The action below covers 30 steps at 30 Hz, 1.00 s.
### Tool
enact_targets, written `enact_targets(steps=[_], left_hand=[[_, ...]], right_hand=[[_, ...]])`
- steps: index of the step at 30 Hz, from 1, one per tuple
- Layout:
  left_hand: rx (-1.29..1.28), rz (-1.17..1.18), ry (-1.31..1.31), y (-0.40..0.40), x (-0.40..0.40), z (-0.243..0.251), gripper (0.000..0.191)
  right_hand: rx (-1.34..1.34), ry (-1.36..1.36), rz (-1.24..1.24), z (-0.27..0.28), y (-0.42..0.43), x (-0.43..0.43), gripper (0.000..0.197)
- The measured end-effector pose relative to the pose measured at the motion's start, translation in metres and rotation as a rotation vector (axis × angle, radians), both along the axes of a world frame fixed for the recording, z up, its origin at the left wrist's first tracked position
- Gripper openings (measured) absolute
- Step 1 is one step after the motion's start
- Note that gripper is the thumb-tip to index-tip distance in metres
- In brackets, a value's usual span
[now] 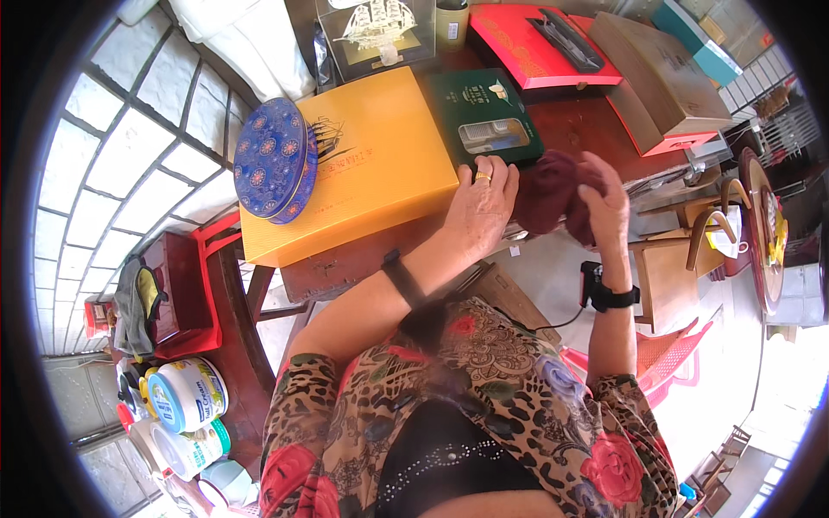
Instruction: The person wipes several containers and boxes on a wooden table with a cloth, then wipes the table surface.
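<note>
A crumpled maroon cloth (547, 188) is in my right hand (605, 201), bunched between thumb and fingers at the table's front edge. It looks slightly blurred and hangs partly over the edge. My left hand (482, 207) has its fingertips at the near edge of a dark green box (479, 97) with a clear window. A gold-coloured ring is on one of its fingers. Left of that hand lies a large yellow box (382, 142) bearing a ship drawing and writing. A round blue patterned tin (271, 158) sits on the yellow box's left part.
The dark red wooden table (576, 129) also bears a red gift box (511, 45), a brown box (667, 71) and a model ship (379, 26) in a clear case. Tubs (188, 395) stand on the left. Wooden chairs (680, 272) and a pink plastic chair (673, 356) are at right.
</note>
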State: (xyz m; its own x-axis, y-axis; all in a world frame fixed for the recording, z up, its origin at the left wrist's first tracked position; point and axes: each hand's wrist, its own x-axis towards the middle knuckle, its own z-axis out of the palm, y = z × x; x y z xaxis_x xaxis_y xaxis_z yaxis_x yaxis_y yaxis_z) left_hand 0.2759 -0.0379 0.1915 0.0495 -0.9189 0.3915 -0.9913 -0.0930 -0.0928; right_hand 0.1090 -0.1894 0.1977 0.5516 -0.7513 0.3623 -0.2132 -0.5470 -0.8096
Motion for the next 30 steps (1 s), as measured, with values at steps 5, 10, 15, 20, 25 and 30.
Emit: enact_targets(steps=[5,10,15,20,25,30], left_hand=[[-0.029,0.037,-0.103,-0.005,-0.002,-0.010,0.057],[-0.026,0.126,-0.176,-0.004,-0.001,-0.011,0.052],[-0.041,0.199,-0.123,-0.011,-0.007,-0.016,0.054],[-0.076,0.253,-0.152,-0.012,-0.017,-0.021,0.053],[-0.067,0.301,-0.187,-0.014,-0.024,-0.021,0.052],[-0.054,0.316,-0.191,-0.013,-0.024,-0.020,0.053]], right_hand=[[-0.669,0.449,0.021,-0.054,-0.018,0.005,0.049],[-0.611,0.492,0.064,-0.059,-0.073,0.003,0.043],[-0.623,0.667,-0.032,-0.056,-0.169,0.000,0.045],[-0.569,0.747,0.042,-0.055,-0.236,0.023,0.045],[-0.501,0.796,0.152,-0.048,-0.259,0.037,0.045],[-0.413,0.703,0.163,-0.049,-0.253,0.043,0.044]])
